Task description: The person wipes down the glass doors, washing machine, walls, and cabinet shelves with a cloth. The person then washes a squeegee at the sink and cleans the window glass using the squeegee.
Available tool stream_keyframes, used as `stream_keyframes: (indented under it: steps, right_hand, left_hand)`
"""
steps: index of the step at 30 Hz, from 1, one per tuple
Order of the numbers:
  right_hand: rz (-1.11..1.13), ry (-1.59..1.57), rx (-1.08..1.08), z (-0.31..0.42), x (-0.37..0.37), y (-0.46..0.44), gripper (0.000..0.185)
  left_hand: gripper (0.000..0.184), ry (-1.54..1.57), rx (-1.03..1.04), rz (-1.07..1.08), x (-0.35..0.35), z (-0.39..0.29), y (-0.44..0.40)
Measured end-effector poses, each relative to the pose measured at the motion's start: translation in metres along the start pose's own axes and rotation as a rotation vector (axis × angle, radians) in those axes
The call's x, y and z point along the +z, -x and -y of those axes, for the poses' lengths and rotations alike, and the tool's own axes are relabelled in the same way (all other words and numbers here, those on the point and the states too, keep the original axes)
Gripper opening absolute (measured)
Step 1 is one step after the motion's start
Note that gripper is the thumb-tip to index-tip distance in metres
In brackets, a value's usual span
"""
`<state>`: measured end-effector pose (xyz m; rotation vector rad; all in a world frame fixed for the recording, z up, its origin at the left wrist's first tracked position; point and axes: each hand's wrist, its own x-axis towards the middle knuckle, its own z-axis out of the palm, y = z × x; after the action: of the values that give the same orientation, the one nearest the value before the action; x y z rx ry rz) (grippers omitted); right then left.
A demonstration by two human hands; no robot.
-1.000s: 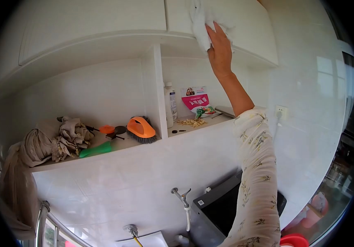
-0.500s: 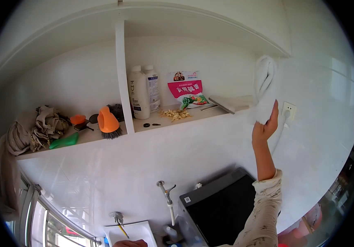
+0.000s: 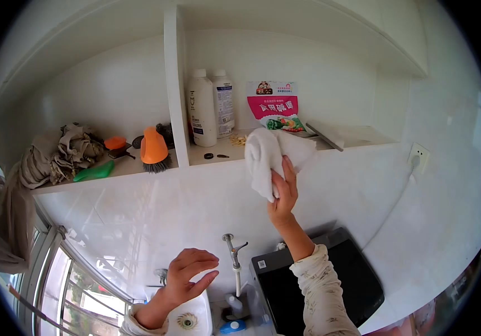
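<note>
A white cloth (image 3: 263, 159) is bunched in my right hand (image 3: 284, 193), its fingers pressed against the fabric. The cloth is at the front edge of the shelf (image 3: 363, 137), hiding most of a pile of yellowish dry pieces (image 3: 237, 140). Behind it stands a pink-and-white printed food packet (image 3: 274, 109). To the right, a grey flat-bladed tool like a squeegee (image 3: 324, 136) lies on the board. My left hand (image 3: 190, 274) hangs in the air lower down, above the white sink (image 3: 206, 316), thumb apart from the curved fingers and nothing in it.
Two white bottles (image 3: 202, 112) stand by the shelf divider (image 3: 173, 84). Left of it are an orange-handled brush (image 3: 153, 148), a green object (image 3: 95, 171) and crumpled grey-brown cloth (image 3: 75, 151). Below are a tap (image 3: 232, 252) and a dark-topped washing machine (image 3: 319, 285). A socket (image 3: 418, 154) holds a plug.
My right hand has carried the white cloth left from the shelf's right end to its middle. My left hand has risen from the bottom edge into fuller view. The camera view has shifted.
</note>
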<state>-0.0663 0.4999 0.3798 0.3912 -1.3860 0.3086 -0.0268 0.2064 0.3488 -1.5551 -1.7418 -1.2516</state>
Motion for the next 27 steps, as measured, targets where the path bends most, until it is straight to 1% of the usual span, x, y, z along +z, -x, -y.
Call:
stream_keyframes:
  steps: [3, 5, 7, 8, 10, 11, 12, 13, 15, 16, 17, 19, 21, 24, 25, 27]
  right_hand:
    - [0.208, -0.085, -0.169, 0.036, 0.029, -0.005, 0.028]
    - [0.265, -0.116, -0.241, 0.045, 0.034, -0.006, 0.028]
    - [0.295, -0.189, -0.242, 0.035, 0.021, -0.003, 0.028]
    - [0.361, -0.199, -0.193, 0.024, 0.009, 0.007, 0.028]
    - [0.280, -0.164, -0.114, 0.004, -0.025, 0.029, 0.029]
    - [0.255, -0.097, -0.087, -0.001, -0.053, 0.032, 0.027]
    - [0.209, -0.084, -0.081, -0.007, -0.079, 0.030, 0.024]
    - [0.167, -0.006, -0.042, -0.011, -0.103, 0.031, 0.019]
    - [0.033, 0.099, 0.054, -0.030, -0.142, 0.033, 0.026]
    - [-0.033, 0.093, 0.083, -0.048, -0.159, 0.033, 0.027]
    - [-0.070, 0.121, 0.102, -0.068, -0.172, 0.031, 0.040]
    - [-0.150, 0.159, 0.350, -0.095, -0.186, 0.009, 0.045]
    - [-0.182, 0.169, 0.448, -0.133, -0.195, -0.010, 0.065]
    - [-0.030, 0.243, 0.430, -0.179, -0.194, -0.034, 0.069]
    - [-0.002, 0.301, 0.363, -0.182, -0.190, -0.037, 0.068]
    - [0.058, 0.417, 0.227, -0.184, -0.185, -0.043, 0.068]
  left_hand:
    - [0.023, -0.150, 0.149, -0.155, -0.001, 0.007, -0.044]
    - [0.025, -0.223, 0.261, -0.226, -0.002, 0.011, -0.065]
    - [0.026, -0.275, 0.279, -0.266, -0.003, 0.013, -0.080]
    - [0.026, -0.269, 0.292, -0.270, -0.004, 0.014, -0.086]
    - [0.027, -0.315, 0.325, -0.264, -0.007, 0.015, -0.096]
    - [0.028, -0.357, 0.347, -0.241, -0.007, 0.015, -0.102]
    - [0.028, -0.420, 0.358, -0.228, -0.010, 0.016, -0.109]
    - [0.029, -0.498, 0.354, -0.216, -0.017, 0.017, -0.113]
    - [0.029, -0.559, 0.307, -0.218, -0.024, 0.019, -0.126]
    - [0.026, -0.574, 0.290, -0.229, -0.027, 0.021, -0.132]
    - [0.026, -0.590, 0.254, -0.216, -0.031, 0.022, -0.139]
    - [0.025, -0.603, 0.241, -0.183, -0.033, 0.022, -0.150]
    - [0.022, -0.616, 0.212, -0.101, -0.033, 0.014, -0.161]
    - [0.019, -0.624, 0.202, 0.017, -0.028, 0.013, -0.177]
    - [0.018, -0.627, 0.202, 0.060, -0.027, 0.014, -0.181]
    - [0.017, -0.687, 0.132, 0.187, -0.030, 0.015, -0.191]
